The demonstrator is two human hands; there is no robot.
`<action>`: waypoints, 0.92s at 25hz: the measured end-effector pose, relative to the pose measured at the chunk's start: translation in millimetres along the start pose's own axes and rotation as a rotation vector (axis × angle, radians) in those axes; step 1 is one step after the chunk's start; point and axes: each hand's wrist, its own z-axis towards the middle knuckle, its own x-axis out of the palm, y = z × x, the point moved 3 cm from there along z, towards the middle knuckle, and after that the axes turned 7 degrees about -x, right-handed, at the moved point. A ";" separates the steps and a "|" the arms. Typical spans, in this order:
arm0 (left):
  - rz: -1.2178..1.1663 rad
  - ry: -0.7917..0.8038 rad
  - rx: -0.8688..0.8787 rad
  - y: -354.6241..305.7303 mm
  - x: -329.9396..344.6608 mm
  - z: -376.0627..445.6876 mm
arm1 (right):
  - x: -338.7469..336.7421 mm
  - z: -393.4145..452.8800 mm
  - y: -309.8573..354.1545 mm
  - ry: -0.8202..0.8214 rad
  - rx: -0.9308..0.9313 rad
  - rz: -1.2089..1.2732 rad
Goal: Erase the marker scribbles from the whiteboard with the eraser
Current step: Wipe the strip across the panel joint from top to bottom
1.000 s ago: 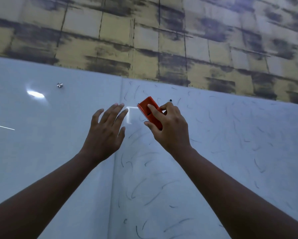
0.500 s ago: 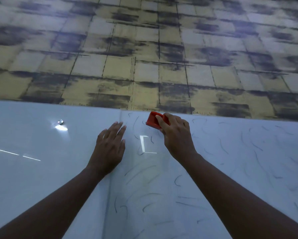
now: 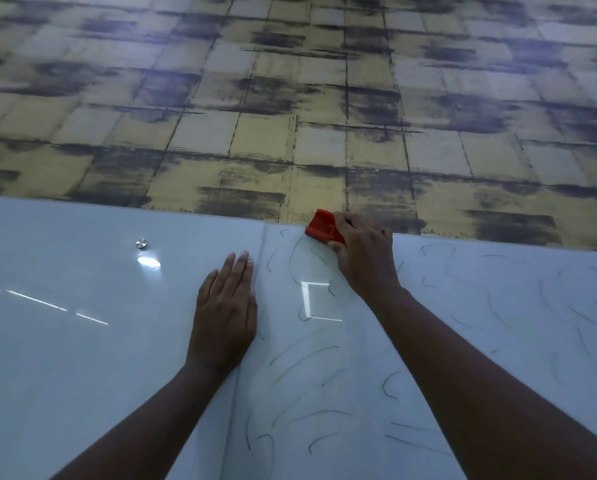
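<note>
Orange eraser (image 3: pixel 322 226) sits at the top edge of the whiteboard (image 3: pixel 82 358), centre-upper frame, grasped by the right hand (image 3: pixel 363 258), fingers curled over its back. Left hand (image 3: pixel 226 306) lies flat on the board, fingers straight, just left of a vertical panel seam (image 3: pixel 260 271); it holds nothing.

Assessment: erasing is at its outset. Marker scribbles (image 3: pixel 304 362) cover the panel right of the seam, from centre to lower and right frame, largely untouched. The next move calls for firm downward or sideways strokes with the eraser face held flat.

Limits: the eraser's wiping face is hidden against the board, so contact cannot be confirmed. Glare patches mask some marks. Lower board is cut off.
</note>
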 end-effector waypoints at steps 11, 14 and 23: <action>0.014 -0.018 -0.027 8.2 4.4 0.2 | 24.1 -21.0 61.8 -0.086 -0.142 0.070; 0.007 -0.014 -0.027 7.5 3.2 -1.9 | 12.1 -4.5 29.3 -0.100 -0.047 0.020; 0.021 -0.003 -0.049 5.0 1.6 -4.3 | 15.9 -23.5 47.5 -0.218 0.235 0.091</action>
